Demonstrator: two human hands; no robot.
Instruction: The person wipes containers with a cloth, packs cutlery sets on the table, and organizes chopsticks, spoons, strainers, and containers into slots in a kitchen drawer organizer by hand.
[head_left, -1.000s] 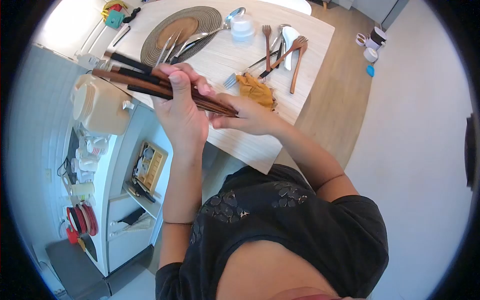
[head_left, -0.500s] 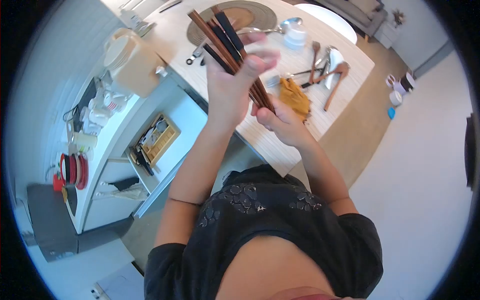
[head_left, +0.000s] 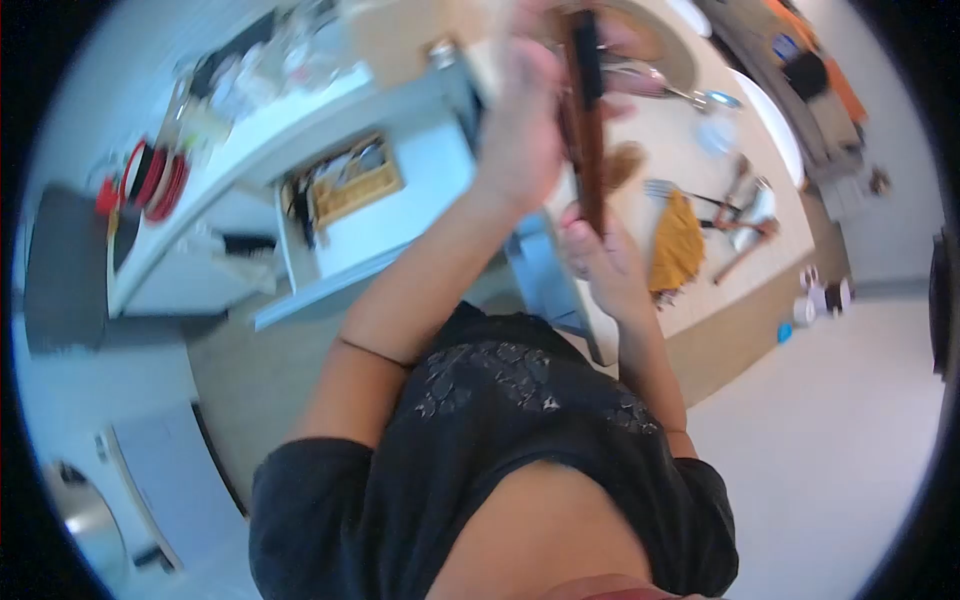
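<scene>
"What surface are you working over?"

"A pale table with a light wood grain. A round woven placemat lies toward its far end, and a mustard cloth sits crumpled near my side, a metal fork right by it."

"And the room?"

"On my left, a drawer is pulled out with a wooden tray inside, and red plates stand on the white counter. There's a sofa off beyond the table."

"What's in your fingers?"

"A bundle of chopsticks, raised over the table edge. My left hand is wrapped around the upper part, and my right hand grips the lower ends between thumb and fingers."

"How do they look?"

"Reddish brown, one with a black upper end, running nearly straight away from me. They're too blurred to count."
</scene>
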